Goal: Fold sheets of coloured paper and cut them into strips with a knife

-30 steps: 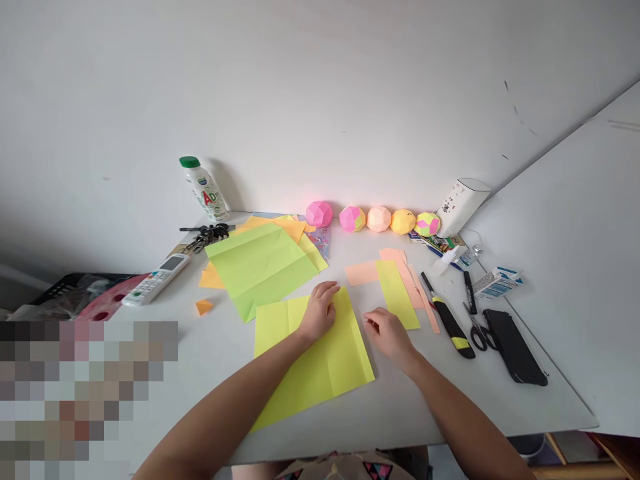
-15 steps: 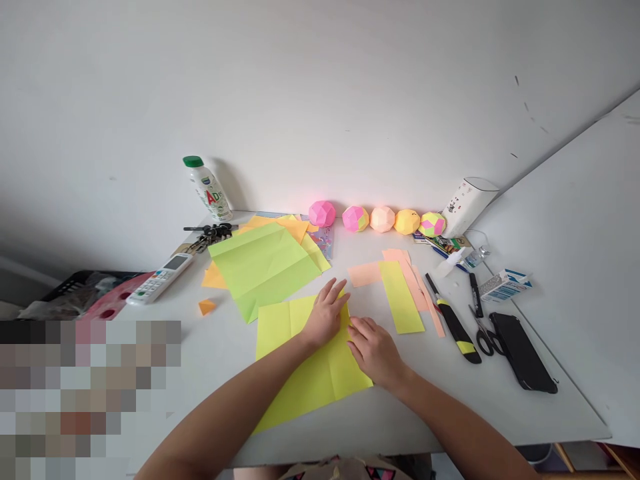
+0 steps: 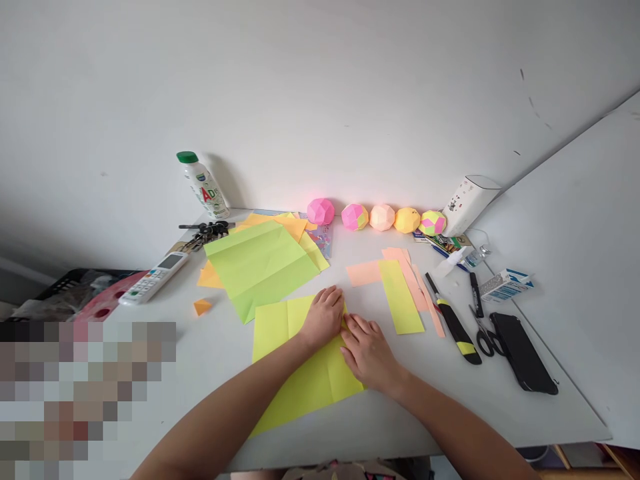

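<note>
A bright yellow sheet of paper [image 3: 295, 393] with crease lines lies in front of me, its near edge close to the table edge. My left hand [image 3: 324, 317] rests on its upper right part, fingers drawn together and curled at the right edge; the thumb is hidden. At that same edge, my right hand [image 3: 371, 352] grips the paper with bent fingers, the fingertips almost touching the left ones. The right edge looks turned inward under the fingers. Just beyond is a creased light green sheet [image 3: 265, 260] on top of orange papers [image 3: 213, 277].
Along the wall stand several faceted paper balls [image 3: 383, 217]. On the right lie a yellow strip [image 3: 401, 297], peach strips [image 3: 364, 274], a utility knife [image 3: 454, 327], scissors [image 3: 485, 340] and a black phone [image 3: 524, 353]. On the left are a bottle [image 3: 205, 187] and a remote [image 3: 155, 279].
The left fingers, spread before, have come together at the paper's edge. My right hand has moved slightly left, and the sheet's right edge has shifted inward with it.
</note>
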Action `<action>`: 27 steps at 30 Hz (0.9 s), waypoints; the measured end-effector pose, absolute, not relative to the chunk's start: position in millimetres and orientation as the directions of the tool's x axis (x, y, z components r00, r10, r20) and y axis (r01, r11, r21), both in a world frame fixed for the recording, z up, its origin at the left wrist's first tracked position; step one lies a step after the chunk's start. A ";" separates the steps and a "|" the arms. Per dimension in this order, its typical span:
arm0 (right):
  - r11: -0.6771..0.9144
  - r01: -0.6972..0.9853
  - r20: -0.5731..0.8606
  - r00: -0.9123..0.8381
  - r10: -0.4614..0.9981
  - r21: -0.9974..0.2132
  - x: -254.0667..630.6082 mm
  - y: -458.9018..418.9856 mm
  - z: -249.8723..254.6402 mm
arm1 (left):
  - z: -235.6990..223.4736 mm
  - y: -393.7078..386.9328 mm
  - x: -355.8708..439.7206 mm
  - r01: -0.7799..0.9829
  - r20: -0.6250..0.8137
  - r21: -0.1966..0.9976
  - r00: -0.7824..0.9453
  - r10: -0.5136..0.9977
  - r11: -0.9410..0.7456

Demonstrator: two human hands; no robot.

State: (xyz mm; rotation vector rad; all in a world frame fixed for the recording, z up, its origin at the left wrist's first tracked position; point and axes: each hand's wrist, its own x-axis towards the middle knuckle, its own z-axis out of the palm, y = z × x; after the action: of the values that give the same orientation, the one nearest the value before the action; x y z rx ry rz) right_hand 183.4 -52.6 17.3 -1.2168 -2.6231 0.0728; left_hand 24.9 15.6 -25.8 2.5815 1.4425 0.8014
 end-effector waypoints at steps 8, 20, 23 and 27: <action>0.639 0.745 0.218 -0.603 0.767 -0.190 184.1 -53.6 20.9 | -16.1 13.1 25.6 0.780 0.345 0.262 0.473 0.810 -0.568; 0.695 0.715 0.250 -0.663 0.706 -0.068 208.8 -119.8 20.6 | -9.3 5.2 25.8 0.789 0.205 0.279 0.507 0.837 -0.547; 0.703 0.711 0.288 -0.670 0.685 -0.017 213.4 -140.3 16.7 | -10.9 3.3 26.7 0.791 0.191 0.267 0.517 0.835 -0.551; 0.716 0.698 0.322 -0.677 0.662 -0.005 216.4 -158.8 15.6 | -15.1 1.1 27.5 0.798 0.186 0.243 0.520 0.834 -0.552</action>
State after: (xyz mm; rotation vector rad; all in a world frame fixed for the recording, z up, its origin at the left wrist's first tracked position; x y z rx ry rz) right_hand 216.4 -158.8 15.6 -1.0674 -2.6228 -0.1699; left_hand 27.5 1.1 -15.1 2.6256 1.4171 0.4264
